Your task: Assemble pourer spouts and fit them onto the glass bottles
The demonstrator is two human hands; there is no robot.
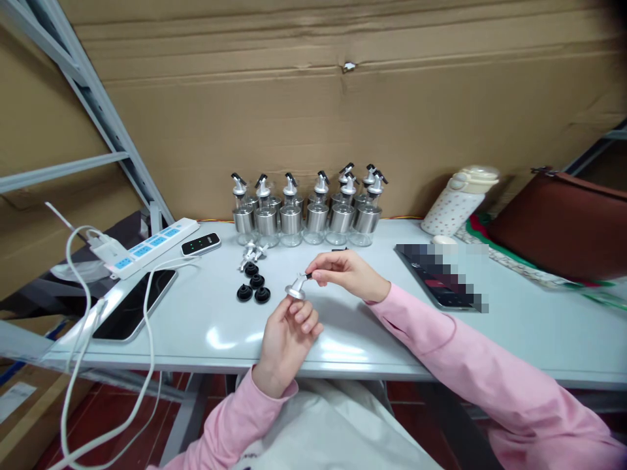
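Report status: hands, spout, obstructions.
Left hand at base of silver spout. Right hand pinching its black tip. Black discs alongside, not blocking.

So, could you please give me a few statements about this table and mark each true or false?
1. The left hand touches the silver spout at its base. True.
2. The right hand grips a phone. False: the right hand's fingers pinch the spout's black tip.
3. Loose black stoppers lie on the table. True.
4. The spotted flask stands left of the bottles. False: the flask stands right of them.
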